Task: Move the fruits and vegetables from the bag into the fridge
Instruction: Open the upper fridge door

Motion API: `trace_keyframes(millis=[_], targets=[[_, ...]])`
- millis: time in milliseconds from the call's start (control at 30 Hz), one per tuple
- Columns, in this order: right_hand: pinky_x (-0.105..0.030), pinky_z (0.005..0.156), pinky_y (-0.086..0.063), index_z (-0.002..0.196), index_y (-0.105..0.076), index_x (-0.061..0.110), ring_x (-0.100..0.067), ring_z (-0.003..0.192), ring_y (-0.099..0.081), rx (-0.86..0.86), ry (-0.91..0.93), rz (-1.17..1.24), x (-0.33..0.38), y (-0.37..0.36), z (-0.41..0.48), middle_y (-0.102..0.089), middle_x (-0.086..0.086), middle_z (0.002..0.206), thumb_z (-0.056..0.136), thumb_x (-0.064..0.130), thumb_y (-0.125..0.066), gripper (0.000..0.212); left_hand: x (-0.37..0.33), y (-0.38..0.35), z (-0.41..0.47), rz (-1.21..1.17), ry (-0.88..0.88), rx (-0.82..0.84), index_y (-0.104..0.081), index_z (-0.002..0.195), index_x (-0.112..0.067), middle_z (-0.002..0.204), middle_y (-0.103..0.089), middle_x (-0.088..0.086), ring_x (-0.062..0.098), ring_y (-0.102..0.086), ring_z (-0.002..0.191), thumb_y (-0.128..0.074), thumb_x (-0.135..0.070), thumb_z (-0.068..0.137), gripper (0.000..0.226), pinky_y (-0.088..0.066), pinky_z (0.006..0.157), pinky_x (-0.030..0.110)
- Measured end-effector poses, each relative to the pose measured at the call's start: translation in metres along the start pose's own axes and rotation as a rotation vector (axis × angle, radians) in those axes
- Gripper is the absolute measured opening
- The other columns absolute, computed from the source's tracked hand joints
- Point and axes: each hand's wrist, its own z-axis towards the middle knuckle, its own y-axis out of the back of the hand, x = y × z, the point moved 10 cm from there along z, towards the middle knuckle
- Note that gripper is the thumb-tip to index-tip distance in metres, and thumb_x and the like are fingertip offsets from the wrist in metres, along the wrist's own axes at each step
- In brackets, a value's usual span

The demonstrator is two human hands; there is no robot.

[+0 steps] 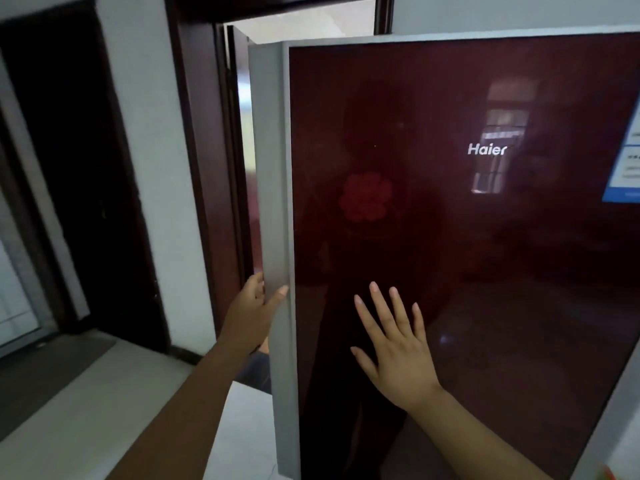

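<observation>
At far left stands a dark door (69, 168) in a white wall, with an open doorway (298, 26) just right of it. The left hand (251, 318) grips the grey left edge of the fridge door (485, 271), its fingers wrapped round the side and its thumb lying on the front strip. Right of it, the right hand (398, 351) is spread flat, fingers apart, grasping nothing, against or just off the dark red glass panel; which of the two cannot be told. A blue and white label (623, 161) sits at the far right edge.

Neither the bag nor any fruit or vegetable is in view, and the fridge's inside is hidden behind the door, so how far the task has got cannot be judged.

The risk: if the door swings shut against the frame, the left fingers curled round its edge could be pinched. A push from the right palm while the left hand pulls would work against it, and the glossy glass gives that palm little hold.
</observation>
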Motion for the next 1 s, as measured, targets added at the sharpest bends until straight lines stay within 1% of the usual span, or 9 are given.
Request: trace_keyframes(millis=[100,233,367,567,667,800,867,933,1000], targets=[[-0.044,0.115,0.007,0.149,-0.008,0.026,-0.023,0.145,0.007,-0.041,0.037,0.026,0.01,0.019,-0.025,0.005,0.0,0.158,0.088,0.054,-0.035,0.073,-0.008,0.02,-0.045,0.095,-0.001,-0.074,-0.048,0.123,-0.02,0.095,-0.059,-0.018,-0.005,-0.058,0.081,-0.057,-0.034,0.09,0.038,-0.044,0.059,0.008],[-0.045,0.115,0.004,0.149,-0.009,0.026,-0.023,0.145,0.005,-0.062,0.067,0.09,0.018,0.047,-0.056,0.004,0.0,0.158,0.089,0.054,-0.037,0.072,-0.023,0.031,-0.103,0.125,-0.017,-0.158,-0.047,0.123,-0.022,0.096,-0.059,-0.017,0.008,-0.062,0.089,-0.056,-0.04,0.088,0.04,-0.049,0.073,0.024],[-0.047,0.117,-0.004,0.149,-0.009,0.028,-0.023,0.145,0.006,-0.048,0.052,0.201,0.025,0.076,-0.089,0.005,0.001,0.158,0.089,0.053,-0.038,0.071,-0.043,0.034,-0.158,0.116,-0.047,-0.189,-0.045,0.12,-0.028,0.094,-0.056,-0.024,-0.005,-0.056,0.084,-0.056,-0.038,0.089,0.034,-0.045,0.066,0.016],[-0.039,0.11,-0.023,0.147,-0.013,0.033,-0.018,0.145,0.006,-0.043,-0.002,0.431,0.035,0.134,-0.149,0.008,0.006,0.157,0.089,0.055,-0.04,0.068,-0.066,0.032,-0.242,0.055,-0.045,-0.057,-0.045,0.119,-0.031,0.102,-0.06,-0.018,0.003,-0.062,0.088,-0.058,-0.034,0.087,0.035,-0.049,0.064,0.015],[-0.034,0.107,-0.036,0.146,-0.015,0.032,-0.014,0.144,-0.004,-0.043,-0.003,0.484,0.039,0.169,-0.186,0.004,0.008,0.157,0.089,0.058,-0.035,0.066,-0.078,0.025,-0.29,0.016,-0.067,0.008,-0.046,0.11,-0.038,0.101,-0.061,-0.018,0.002,-0.063,0.09,-0.059,-0.036,0.087,0.026,-0.049,0.065,0.009],[-0.021,0.096,-0.041,0.145,-0.023,0.029,-0.007,0.14,-0.019,-0.008,-0.057,0.527,0.039,0.213,-0.24,-0.004,0.012,0.155,0.087,0.063,-0.032,0.068,-0.098,0.005,-0.35,-0.043,-0.114,0.113,-0.052,0.107,-0.041,0.101,-0.065,-0.013,0.003,-0.064,0.093,-0.058,-0.041,0.085,0.022,-0.053,0.08,0.026],[-0.022,0.098,-0.039,0.145,-0.025,0.029,-0.006,0.137,-0.025,0.033,-0.087,0.539,0.036,0.233,-0.266,-0.009,0.014,0.154,0.086,0.065,-0.032,0.069,-0.11,-0.009,-0.379,-0.047,-0.14,0.164,-0.051,0.112,-0.037,0.103,-0.063,-0.01,0.005,-0.063,0.095,-0.057,-0.032,0.089,0.024,-0.053,0.079,0.023],[-0.022,0.098,-0.038,0.144,-0.028,0.028,-0.006,0.132,-0.033,0.072,-0.125,0.547,0.029,0.255,-0.292,-0.015,0.013,0.153,0.086,0.061,-0.036,0.067,-0.12,-0.024,-0.407,-0.009,-0.147,0.218,-0.05,0.115,-0.034,0.107,-0.059,-0.013,-0.004,-0.059,0.097,-0.055,-0.031,0.09,0.026,-0.049,0.075,0.01],[-0.02,0.098,-0.036,0.144,-0.029,0.028,-0.006,0.125,-0.041,0.106,-0.154,0.553,0.019,0.274,-0.317,-0.019,0.012,0.152,0.088,0.058,-0.039,0.064,-0.132,-0.036,-0.432,0.001,-0.171,0.241,-0.054,0.106,-0.036,0.109,-0.053,-0.021,-0.013,-0.054,0.097,-0.055,-0.029,0.09,0.018,-0.043,0.071,0.002]])
